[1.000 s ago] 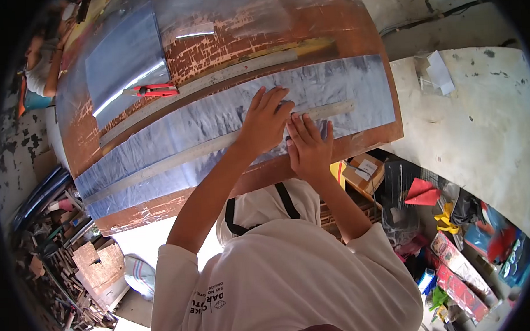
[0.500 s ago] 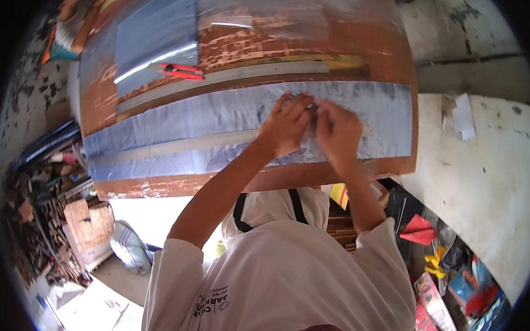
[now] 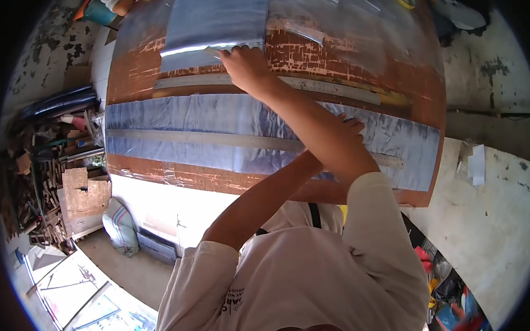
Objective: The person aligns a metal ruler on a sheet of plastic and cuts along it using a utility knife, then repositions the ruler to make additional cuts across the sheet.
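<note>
My right arm crosses over my left. My right hand (image 3: pixel 245 66) is closed around a pair of red-handled pliers, with only the tip of the pliers (image 3: pixel 212 52) showing, over the lower edge of a blue plastic sheet (image 3: pixel 216 24). My left hand (image 3: pixel 353 128) rests on a long blue plastic strip (image 3: pixel 181 113), its visible fingers apart; my right forearm hides much of it. A metal ruler (image 3: pixel 200 137) lies lengthwise on that strip, passing beneath my arms. Just beyond the strip is a second long metal ruler (image 3: pixel 332 91).
The worn brown tabletop (image 3: pixel 154 167) carries clear plastic and a yellow tape roll (image 3: pixel 404 0). Other people show at the far corners. Scrap wood (image 3: pixel 47 190) and a sack (image 3: pixel 120 226) stand left; a pale board (image 3: pixel 483 216) is on the right.
My right hand has left the strip, swung far left across my left arm and taken hold of the pliers. My left hand stays on the strip. The view has turned left.
</note>
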A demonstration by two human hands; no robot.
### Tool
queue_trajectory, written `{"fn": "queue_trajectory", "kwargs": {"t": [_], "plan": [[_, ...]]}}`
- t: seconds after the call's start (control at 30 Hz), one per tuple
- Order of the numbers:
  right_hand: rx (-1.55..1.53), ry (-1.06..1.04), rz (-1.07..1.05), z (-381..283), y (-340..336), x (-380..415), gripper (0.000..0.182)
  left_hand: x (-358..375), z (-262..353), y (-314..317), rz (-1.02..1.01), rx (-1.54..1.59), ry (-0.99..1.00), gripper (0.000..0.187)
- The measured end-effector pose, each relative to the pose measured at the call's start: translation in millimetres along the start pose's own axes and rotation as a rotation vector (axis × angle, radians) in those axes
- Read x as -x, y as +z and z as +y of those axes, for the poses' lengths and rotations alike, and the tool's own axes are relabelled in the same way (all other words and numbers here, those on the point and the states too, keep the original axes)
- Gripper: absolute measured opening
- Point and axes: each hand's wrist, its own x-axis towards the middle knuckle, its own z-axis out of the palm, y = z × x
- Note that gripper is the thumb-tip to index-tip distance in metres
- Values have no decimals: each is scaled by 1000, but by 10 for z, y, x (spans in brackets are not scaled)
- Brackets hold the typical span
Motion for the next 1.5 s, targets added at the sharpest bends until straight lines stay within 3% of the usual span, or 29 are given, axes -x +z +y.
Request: {"fn": "queue_trajectory", "kwargs": {"t": [0.07, 0.13, 0.17, 0.2, 0.23, 0.33, 0.4, 0.43, 0.47, 0.53, 0.63, 0.87, 1.0, 1.5], "plan": [[14, 93, 85, -76, 134, -43, 15, 64, -5, 129, 239, -218, 124, 29], [-87, 183, 233, -95, 263, -39, 10, 81, 42, 48, 206, -137, 146, 25], [-103, 119, 128, -28, 190, 31, 14, 76, 45, 26, 195, -146, 125, 25], [-141, 203, 232, -59, 172, 97, 17, 75, 44, 45, 184, -155, 104, 26], [-283, 212, 65, -7, -196, 234, 22, 79, 34, 67, 167, -115, 131, 26], [-553, 374, 298, 291, -695, 763, 33, 18, 34, 48, 186, -119, 126, 31], [-745, 589, 341, 513, -1290, 1453, 45, -1, 75, 19, 15, -37, -32, 35], [-780, 453, 557, 749, -1234, 1876, 58, 20, 95, 18, -32, 13, -96, 37], [-806, 621, 536, 739, -1430, 2270, 61, 43, 114, 18, -76, 59, -162, 39], [-902, 946, 511, 644, -1768, 2973, 66, 16, 105, 10, 63, -199, 34, 33], [-761, 1132, 259, 395, -1711, 3794, 67, 2, 122, -14, 55, -176, 20, 29], [-499, 916, 45, -146, -1356, 4238, 67, -19, 134, -4, 86, -153, 14, 27], [-549, 982, -159, -162, -1363, 4237, 68, -22, 153, -17, 80, -148, 12, 29], [-442, 893, -110, -173, -1204, 4216, 70, -19, 133, -1, 67, -143, 7, 39]]}}
